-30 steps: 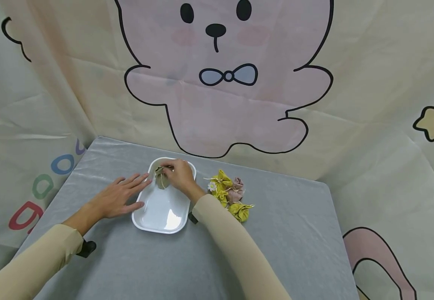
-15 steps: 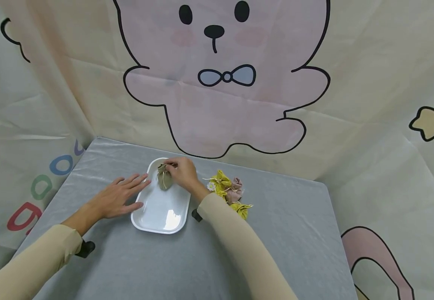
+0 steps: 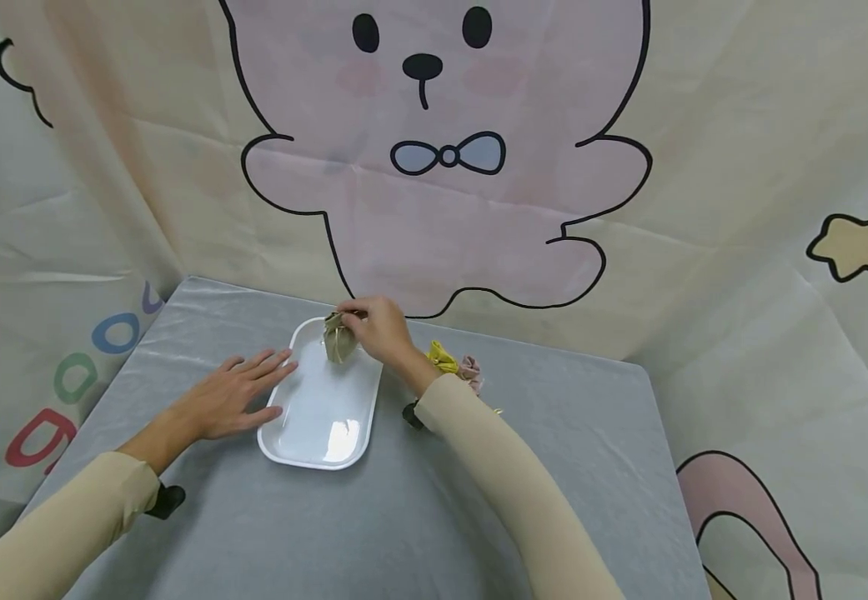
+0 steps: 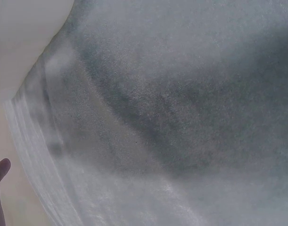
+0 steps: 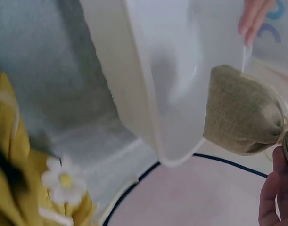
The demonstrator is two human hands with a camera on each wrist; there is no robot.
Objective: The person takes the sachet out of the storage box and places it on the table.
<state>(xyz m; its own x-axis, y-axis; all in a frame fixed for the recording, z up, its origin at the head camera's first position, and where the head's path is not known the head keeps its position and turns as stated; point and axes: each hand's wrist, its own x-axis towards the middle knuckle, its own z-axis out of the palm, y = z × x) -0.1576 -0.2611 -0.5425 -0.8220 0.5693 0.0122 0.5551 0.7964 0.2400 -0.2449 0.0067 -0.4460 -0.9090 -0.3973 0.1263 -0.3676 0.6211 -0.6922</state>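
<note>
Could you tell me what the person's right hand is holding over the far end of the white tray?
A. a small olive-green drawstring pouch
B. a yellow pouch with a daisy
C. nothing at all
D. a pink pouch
A: the right hand pinches the gathered neck of the olive-green pouch, which hangs over the far end of the white tray; the yellow pouches lie on the table beside it.

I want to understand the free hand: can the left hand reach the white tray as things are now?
Probably yes. The left hand lies flat on the grey table, fingertips beside the white tray, nothing between them. The right hand holds the olive pouch above the tray's far end.
</note>
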